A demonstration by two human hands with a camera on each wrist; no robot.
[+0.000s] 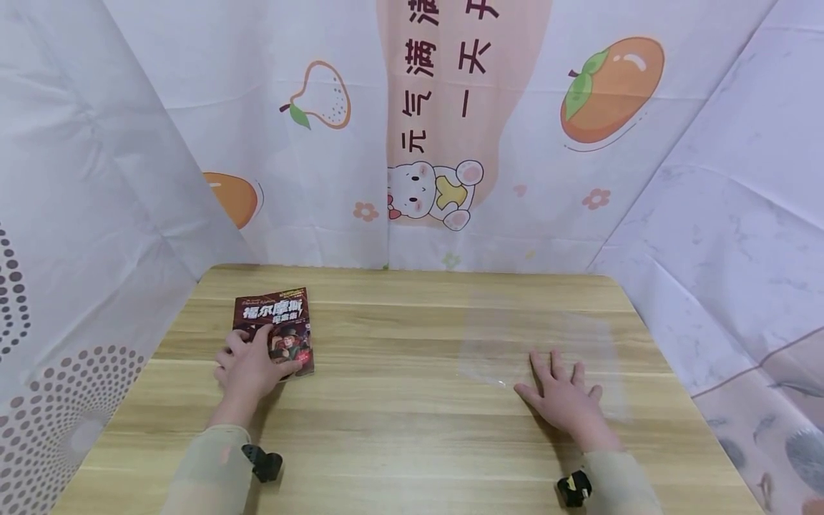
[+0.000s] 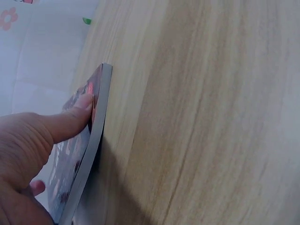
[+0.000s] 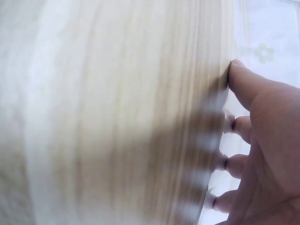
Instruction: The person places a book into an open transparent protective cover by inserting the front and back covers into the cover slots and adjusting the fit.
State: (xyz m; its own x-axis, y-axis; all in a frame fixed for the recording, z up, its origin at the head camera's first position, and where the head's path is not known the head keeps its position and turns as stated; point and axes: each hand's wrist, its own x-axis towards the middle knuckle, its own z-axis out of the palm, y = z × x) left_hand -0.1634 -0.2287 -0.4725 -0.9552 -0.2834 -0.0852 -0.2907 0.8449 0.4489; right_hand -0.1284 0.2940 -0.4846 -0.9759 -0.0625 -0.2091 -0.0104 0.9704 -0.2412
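A dark red paperback book [image 1: 292, 340] with white Chinese lettering and a figure in a hat on its cover is at the left of the table. My left hand [image 1: 247, 365] grips it from above, fingers bent over its left part and thumb toward the lower right. In the left wrist view, the thumb [image 2: 77, 117] presses the cover beside the pale page edge [image 2: 89, 154]. On the right, a clear plastic sheet or bag [image 1: 496, 350] lies flat on the wood. My right hand [image 1: 563, 397] rests palm down over it, fingers spread and fingertips [image 3: 236, 63] on the surface.
The light wooden table [image 1: 386, 400] has rounded far corners. Behind it hangs a white curtain [image 1: 322, 179] with fruit prints and lettering, and more cloth hangs at both sides. A small black device [image 1: 262, 463] sits on the left wrist, another [image 1: 574, 488] on the right.
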